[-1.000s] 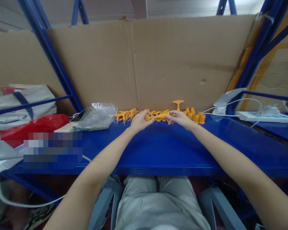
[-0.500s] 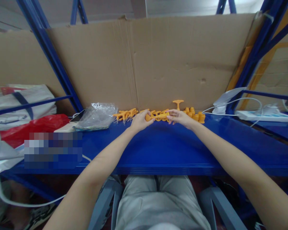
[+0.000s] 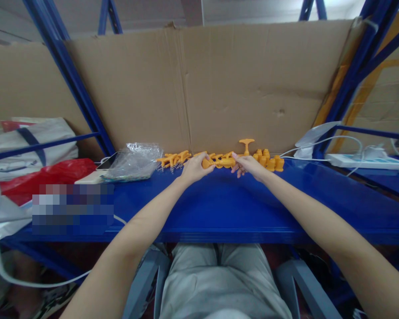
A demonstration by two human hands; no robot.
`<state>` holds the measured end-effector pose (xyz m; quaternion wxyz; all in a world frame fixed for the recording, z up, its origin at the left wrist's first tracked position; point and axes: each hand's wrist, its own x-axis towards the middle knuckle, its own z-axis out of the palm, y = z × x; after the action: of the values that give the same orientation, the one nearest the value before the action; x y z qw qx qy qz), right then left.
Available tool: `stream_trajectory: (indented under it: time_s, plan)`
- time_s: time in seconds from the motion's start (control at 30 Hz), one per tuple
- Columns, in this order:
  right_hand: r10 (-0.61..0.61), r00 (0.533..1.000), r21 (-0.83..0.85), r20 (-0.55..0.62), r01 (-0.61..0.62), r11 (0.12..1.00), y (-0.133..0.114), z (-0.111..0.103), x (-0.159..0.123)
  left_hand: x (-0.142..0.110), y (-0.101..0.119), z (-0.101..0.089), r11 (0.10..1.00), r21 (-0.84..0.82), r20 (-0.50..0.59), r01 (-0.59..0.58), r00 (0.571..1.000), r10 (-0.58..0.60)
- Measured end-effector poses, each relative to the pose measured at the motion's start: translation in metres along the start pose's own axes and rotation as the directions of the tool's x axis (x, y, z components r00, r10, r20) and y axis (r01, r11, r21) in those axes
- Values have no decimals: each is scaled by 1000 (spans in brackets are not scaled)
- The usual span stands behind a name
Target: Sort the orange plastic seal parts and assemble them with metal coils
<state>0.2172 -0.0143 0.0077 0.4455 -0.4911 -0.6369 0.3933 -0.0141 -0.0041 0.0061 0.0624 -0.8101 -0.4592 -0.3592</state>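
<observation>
At the back of the blue bench, my left hand [image 3: 196, 169] is closed around the rounded left end of an orange plastic piece [image 3: 224, 164]. The piece is long and lies sideways between my hands; its exact kind is too small to tell. My right hand [image 3: 248, 166] has its thumb and fingers closed at the piece's right end, with the other fingers curled below. Behind my hands lie more orange parts [image 3: 216, 156], partly hidden. An orange T-shaped part [image 3: 246, 146] stands upright behind my right hand.
Branched orange parts with metal spirals [image 3: 174, 159] lie left of my hands, beside a clear plastic bag [image 3: 136, 159]. Several orange cup-like pieces [image 3: 271, 163] stand on the right. Behind rises a cardboard sheet [image 3: 236, 88]. A white power strip [image 3: 365, 161] is farther right.
My right hand has shifted slightly and turned, its lower fingers curling down below the orange piece. My left hand stays nearly in place.
</observation>
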Motion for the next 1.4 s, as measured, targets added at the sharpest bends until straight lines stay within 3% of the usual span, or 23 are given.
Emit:
stream_trajectory:
  time_s: [0.17, 0.47, 0.6, 0.73, 0.83, 0.93, 1.13, 1.4]
  plan:
    - [-129, 991, 38, 29, 128, 991, -4, 1, -3, 1, 0, -2, 1000, -4, -13, 10, 1000, -10]
    - [-82, 997, 74, 8, 81, 994, -4, 4, -5, 0, -2, -1, 1000, 19, 9, 6, 1000, -6]
    - [-83, 994, 126, -77, 92, 988, 1, 2, 0, 2, -8, 2, 1000, 18, 42, 18, 999, -19]
    - [-111, 970, 162, -216, 148, 976, 7, -3, 8, 6, -31, 5, 989, 101, 52, 108, 992, -114]
    - [-102, 954, 164, -282, 152, 975, 9, -5, 11, 7, -54, 4, 954, 265, 138, 141, 974, -182]
    - [-117, 940, 166, -320, 177, 970, 9, -6, 12, 4, -72, 4, 908, 390, 258, 151, 929, -266]
    - [-130, 945, 140, -300, 179, 974, 10, -2, 12, 1, -84, 8, 857, 469, 366, 212, 836, -408]
    - [-139, 945, 117, -297, 181, 977, 8, 0, 9, 1, -87, 12, 840, 498, 356, 217, 832, -426]
